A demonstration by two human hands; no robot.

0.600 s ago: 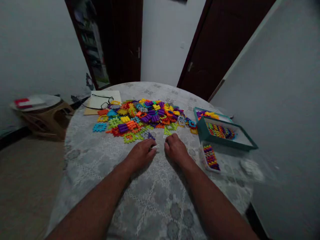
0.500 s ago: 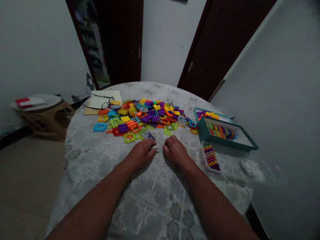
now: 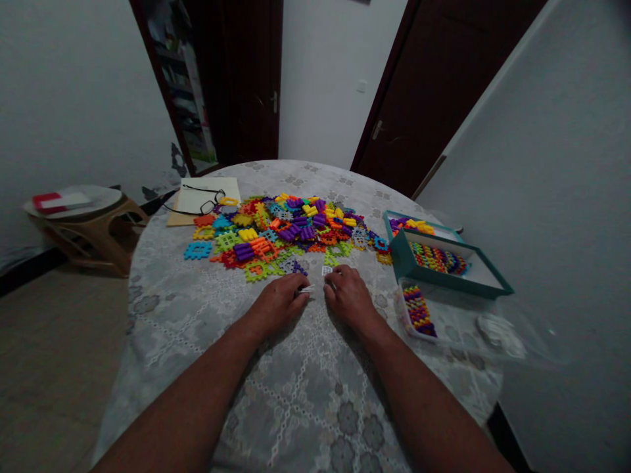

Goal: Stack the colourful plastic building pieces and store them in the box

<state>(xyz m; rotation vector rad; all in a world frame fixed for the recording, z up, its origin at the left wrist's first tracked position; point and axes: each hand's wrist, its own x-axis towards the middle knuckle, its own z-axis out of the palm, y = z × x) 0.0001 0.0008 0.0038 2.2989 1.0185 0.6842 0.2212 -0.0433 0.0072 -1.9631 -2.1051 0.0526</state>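
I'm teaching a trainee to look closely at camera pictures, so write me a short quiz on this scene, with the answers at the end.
1. Multiple choice: what does the left hand hold?
A) a pair of glasses
B) a thin white piece
C) a purple toy piece

2. True or false: the plastic tub stands nearer to the right hand than to the left.

3. Short answer: what colour is the open box just beyond the tub?

Key: 1. B. 2. True. 3. Green.

Head cam, fwd/down over tbl (image 3: pixel 300 387)
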